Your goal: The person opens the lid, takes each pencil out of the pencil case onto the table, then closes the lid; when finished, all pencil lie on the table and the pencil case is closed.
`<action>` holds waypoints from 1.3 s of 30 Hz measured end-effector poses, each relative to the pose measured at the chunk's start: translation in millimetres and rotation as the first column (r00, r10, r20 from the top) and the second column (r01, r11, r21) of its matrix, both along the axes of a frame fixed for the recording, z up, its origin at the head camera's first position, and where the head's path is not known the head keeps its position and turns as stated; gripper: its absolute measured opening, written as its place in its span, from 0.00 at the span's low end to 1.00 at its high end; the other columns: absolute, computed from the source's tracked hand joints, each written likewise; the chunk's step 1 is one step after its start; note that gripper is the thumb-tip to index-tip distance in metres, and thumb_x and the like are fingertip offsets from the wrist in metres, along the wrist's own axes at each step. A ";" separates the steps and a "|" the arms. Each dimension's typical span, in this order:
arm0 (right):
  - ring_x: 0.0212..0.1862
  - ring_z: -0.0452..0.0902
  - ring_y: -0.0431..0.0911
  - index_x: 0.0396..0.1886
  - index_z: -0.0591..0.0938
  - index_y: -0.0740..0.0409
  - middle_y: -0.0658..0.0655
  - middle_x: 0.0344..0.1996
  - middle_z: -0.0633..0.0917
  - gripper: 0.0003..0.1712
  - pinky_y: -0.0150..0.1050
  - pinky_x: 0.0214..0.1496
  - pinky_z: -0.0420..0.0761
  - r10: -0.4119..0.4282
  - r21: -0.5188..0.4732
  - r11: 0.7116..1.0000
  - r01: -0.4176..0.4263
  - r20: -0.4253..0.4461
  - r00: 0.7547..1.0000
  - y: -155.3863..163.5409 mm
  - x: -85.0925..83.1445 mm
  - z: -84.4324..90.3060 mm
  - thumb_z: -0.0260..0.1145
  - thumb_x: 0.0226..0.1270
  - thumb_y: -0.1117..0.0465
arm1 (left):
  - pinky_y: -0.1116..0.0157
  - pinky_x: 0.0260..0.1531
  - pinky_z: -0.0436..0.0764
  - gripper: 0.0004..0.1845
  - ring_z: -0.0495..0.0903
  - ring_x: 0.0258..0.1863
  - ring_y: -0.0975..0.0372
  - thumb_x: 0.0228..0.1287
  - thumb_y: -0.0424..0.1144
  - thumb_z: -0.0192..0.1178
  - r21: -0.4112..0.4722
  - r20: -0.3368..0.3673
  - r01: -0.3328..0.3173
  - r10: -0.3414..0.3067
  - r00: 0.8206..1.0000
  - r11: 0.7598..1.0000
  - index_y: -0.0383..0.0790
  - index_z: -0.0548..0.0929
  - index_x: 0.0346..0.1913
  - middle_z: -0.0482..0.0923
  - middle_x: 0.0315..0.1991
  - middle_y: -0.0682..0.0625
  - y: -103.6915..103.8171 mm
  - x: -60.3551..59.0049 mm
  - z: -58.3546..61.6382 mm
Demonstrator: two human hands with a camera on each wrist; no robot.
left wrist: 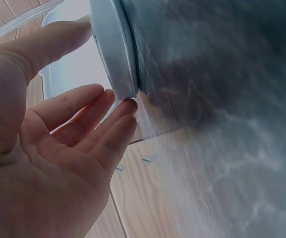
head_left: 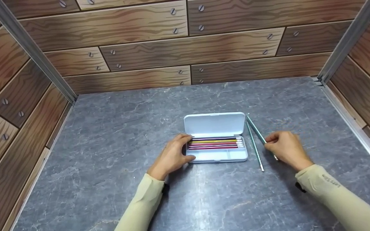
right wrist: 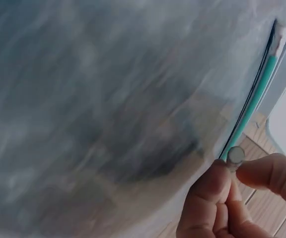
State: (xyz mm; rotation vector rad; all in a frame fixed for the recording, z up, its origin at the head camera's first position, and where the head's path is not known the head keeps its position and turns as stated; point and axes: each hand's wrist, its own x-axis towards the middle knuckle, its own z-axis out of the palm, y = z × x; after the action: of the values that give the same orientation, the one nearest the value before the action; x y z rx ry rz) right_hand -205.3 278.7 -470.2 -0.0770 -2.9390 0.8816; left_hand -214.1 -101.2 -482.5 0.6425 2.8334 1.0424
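Open white pencil case [head_left: 216,150] in the middle of the grey stone-patterned tabletop [head_left: 108,179], lid tipped back toward the wood-look wall [head_left: 185,54], tray holding a row of coloured pencils [head_left: 215,143] side by side. Steadied at its left end by the left hand [head_left: 173,156]: thumb on the near edge, fingers [left wrist: 108,124] loosely bent against the rim, more a brace than a clamp.

Just right of the case, two green pencils. One green pencil [head_left: 254,145] flat on the tabletop, close beside the tray's right wall. The other, the lifted pencil [head_left: 258,133], pinched near its blunt end between thumb and fingertips [right wrist: 217,183] of the right hand [head_left: 286,149], tip pointing away toward the lid's corner, shaft slanted above the surface.

Risks, as judgement: a pinch so far back gives little control over the far tip, so likely to catch the lid edge or tray wall and skid. A knock from the swinging shaft could roll the lying pencil away. With only a light brace on the left, a push from the right could slide the case or snap the lid down on the fingers.
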 end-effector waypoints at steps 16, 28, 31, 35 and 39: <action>0.32 0.82 0.48 0.37 0.90 0.64 0.57 0.29 0.90 0.14 0.43 0.36 0.80 0.047 0.050 0.998 -0.050 0.065 0.997 -12.2 5.4 -0.9 0.71 0.52 0.60 | 0.56 0.73 0.72 0.38 0.75 0.69 0.52 0.57 0.41 0.75 -0.003 0.017 -0.011 0.011 1.000 1.000 0.37 0.75 0.71 0.75 0.69 0.47 -0.8 0.1 0.2; 0.31 0.81 0.46 0.35 0.89 0.64 0.55 0.27 0.89 0.14 0.42 0.36 0.80 0.078 0.050 0.996 -0.081 0.045 0.996 -15.0 7.6 -2.2 0.71 0.49 0.61 | 0.56 0.73 0.72 0.37 0.75 0.69 0.51 0.57 0.41 0.75 -0.005 0.006 -0.001 0.001 1.000 1.000 0.36 0.75 0.70 0.75 0.69 0.46 -0.5 -0.2 -1.3; 0.31 0.81 0.45 0.35 0.89 0.63 0.54 0.26 0.89 0.13 0.43 0.35 0.80 0.081 0.054 0.995 -0.083 0.039 0.996 -16.9 8.9 -2.2 0.70 0.49 0.61 | 0.56 0.73 0.72 0.38 0.75 0.69 0.51 0.57 0.41 0.75 -0.006 0.008 -0.001 0.001 1.000 1.000 0.36 0.75 0.70 0.75 0.69 0.46 -0.9 -0.2 -0.9; 0.31 0.81 0.44 0.35 0.89 0.62 0.53 0.26 0.89 0.12 0.42 0.35 0.80 0.084 0.055 0.995 -0.086 0.034 0.996 -18.5 9.8 -2.1 0.70 0.49 0.61 | 0.55 0.72 0.73 0.37 0.75 0.69 0.52 0.58 0.41 0.75 -0.016 0.014 -0.009 0.010 1.000 1.000 0.37 0.75 0.70 0.75 0.69 0.47 -1.1 0.0 -0.4; 0.32 0.82 0.46 0.36 0.89 0.63 0.55 0.28 0.89 0.13 0.44 0.36 0.81 0.083 0.056 0.995 -0.085 0.039 0.996 -20.5 12.7 0.1 0.69 0.51 0.61 | 0.55 0.72 0.73 0.37 0.75 0.69 0.52 0.58 0.41 0.75 -0.021 0.013 -0.006 0.006 1.000 1.000 0.37 0.75 0.70 0.75 0.69 0.47 0.0 0.4 -1.1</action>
State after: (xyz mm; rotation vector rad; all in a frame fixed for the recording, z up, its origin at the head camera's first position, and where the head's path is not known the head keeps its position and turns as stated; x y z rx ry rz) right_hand -192.5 258.3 -470.1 0.0340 -3.0190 0.8140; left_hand -213.6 -101.3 -483.7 0.6228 2.8329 1.0122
